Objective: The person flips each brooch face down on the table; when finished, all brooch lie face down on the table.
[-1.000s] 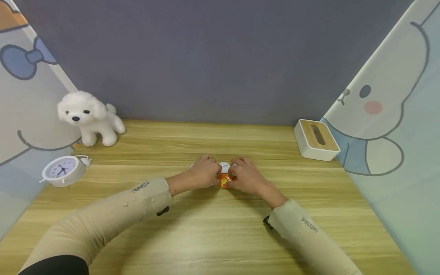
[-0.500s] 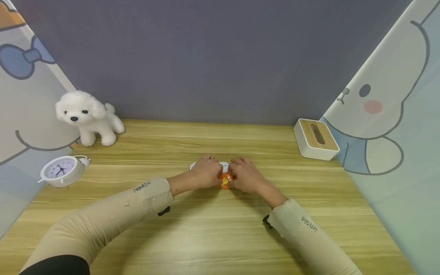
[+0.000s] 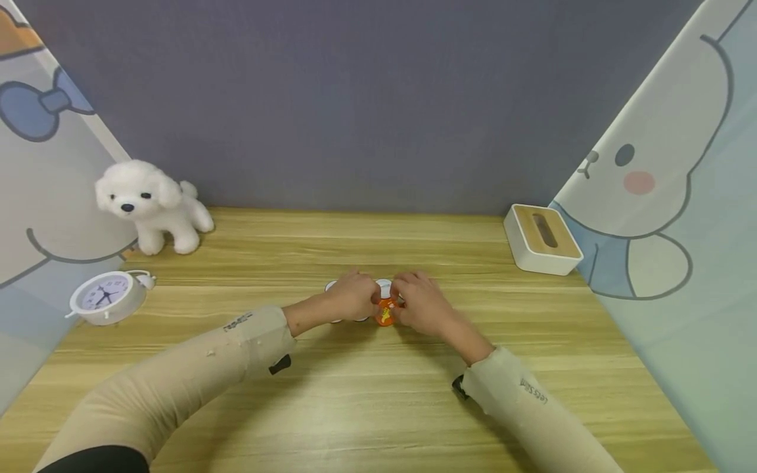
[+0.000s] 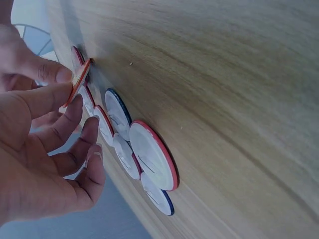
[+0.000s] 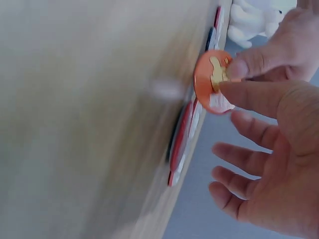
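Both hands meet over the table around a thin orange round badge with a yellow hand-shaped picture. My left hand pinches its left side, and my right hand pinches the right side. From the right wrist view, the badge faces the camera, with a thumb or finger of each hand on its printed front. Seen nearly edge-on in the left wrist view, it stands tilted above several white-faced discs with red or dark blue rims, such as a red-rimmed disc and a blue-rimmed disc.
A white plush dog stands at the back left, with a white alarm clock in front of it. At the back right sits a white tissue box with a wooden lid. A grey partition closes off the wooden table's far side.
The orange badge has turned and tilted slightly between the fingers, its print showing at a different angle. Both hands stay at nearly the same spot.
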